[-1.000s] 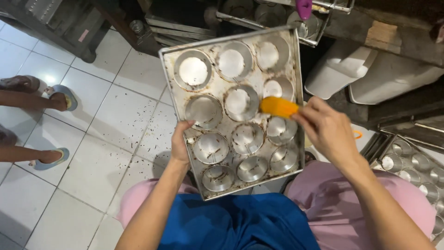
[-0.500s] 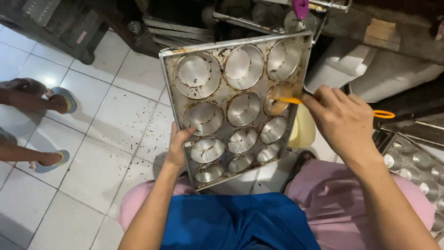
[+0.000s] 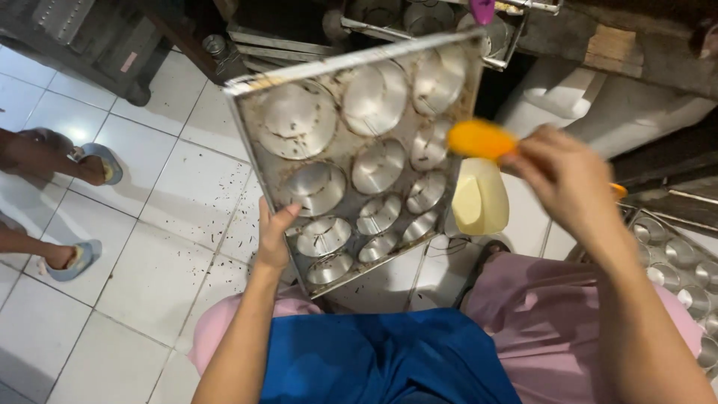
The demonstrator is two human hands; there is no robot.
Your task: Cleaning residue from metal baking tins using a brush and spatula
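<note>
My left hand [image 3: 275, 233] grips the near left edge of a square metal baking tray [image 3: 254, 142] with round cup moulds, tilted steeply so its far side is raised. My right hand [image 3: 562, 177] holds an orange brush [image 3: 479, 139] whose blurred head is at the tray's right edge. Beneath the brush stands a pale yellow tub [image 3: 479, 198] of yellow grease. My legs, in pink trousers and a blue apron, fill the bottom of the view.
Another mould tray [image 3: 684, 273] lies on the floor at the right. Another person's feet in blue sandals [image 3: 96, 161] rest on the white tiled floor at the left. Metal racks and white sacks [image 3: 598, 97] stand at the back.
The tray has tipped up further and swung left. The brush has come off the moulds toward the tray's right edge, uncovering the yellow tub below.
</note>
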